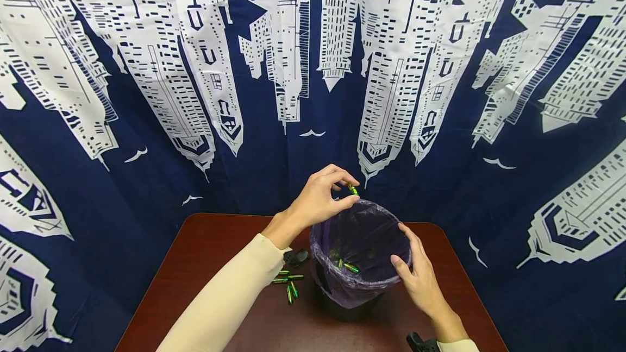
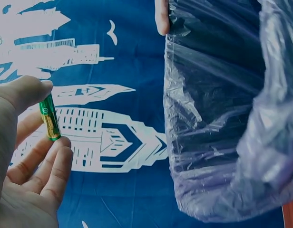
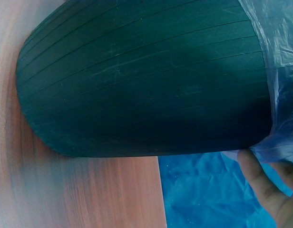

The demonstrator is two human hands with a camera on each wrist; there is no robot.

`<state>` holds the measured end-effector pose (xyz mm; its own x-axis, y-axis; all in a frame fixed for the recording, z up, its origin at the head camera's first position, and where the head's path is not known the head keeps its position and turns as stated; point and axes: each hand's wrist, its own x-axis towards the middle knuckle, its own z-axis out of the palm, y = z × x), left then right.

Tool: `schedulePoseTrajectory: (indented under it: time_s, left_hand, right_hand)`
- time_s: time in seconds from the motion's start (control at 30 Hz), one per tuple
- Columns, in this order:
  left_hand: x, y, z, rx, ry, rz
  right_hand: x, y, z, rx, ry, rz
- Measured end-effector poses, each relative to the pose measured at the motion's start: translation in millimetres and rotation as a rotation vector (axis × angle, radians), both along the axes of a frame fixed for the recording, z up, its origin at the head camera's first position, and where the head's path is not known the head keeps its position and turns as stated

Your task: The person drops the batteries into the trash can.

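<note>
My left hand (image 1: pixel 325 194) pinches a small green and gold battery (image 2: pixel 50 118) between thumb and fingertips, above the far left rim of a trash bin. The dark ribbed trash bin (image 3: pixel 137 85) stands upright on the table, its mouth lined with a translucent purple bag (image 1: pixel 344 289). My right hand (image 1: pixel 421 281) grips the bin's right rim over the bag, with the thumb toward the inside. Inside the bag lie a few batteries (image 1: pixel 350 268), partly blurred by the film. Left of the bin, several loose batteries (image 1: pixel 280 281) lie on the table, close to my left forearm.
The reddish-brown table (image 1: pixel 205 254) has its far edge against a dark blue curtain (image 1: pixel 274 173) printed with white buildings. Black straps with small devices (image 1: pixel 296 257) sit at both wrists.
</note>
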<state>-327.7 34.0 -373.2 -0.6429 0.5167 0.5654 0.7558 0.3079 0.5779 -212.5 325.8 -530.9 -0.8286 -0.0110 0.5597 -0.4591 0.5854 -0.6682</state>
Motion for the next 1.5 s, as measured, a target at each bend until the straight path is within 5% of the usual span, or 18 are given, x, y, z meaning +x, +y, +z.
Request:
schedulePoseTrajectory:
  time_s: [0.4, 0.83, 1.5]
  left_hand:
    - [-1.1, 13.3, -2.6, -0.045, -0.022, -0.003]
    - [-0.7, -7.2, -15.4, -0.037, -0.001, 0.048]
    - [1.8, -54.0, -57.9, -0.012, -0.048, 0.145]
  right_hand:
    - [0.7, 0, 0.2, 0.005, 0.008, 0.014]
    - [-0.3, -2, 1.1, -0.006, 0.037, 0.014]
    - [-1.2, -3, -1.1, -0.005, 0.068, 0.021]
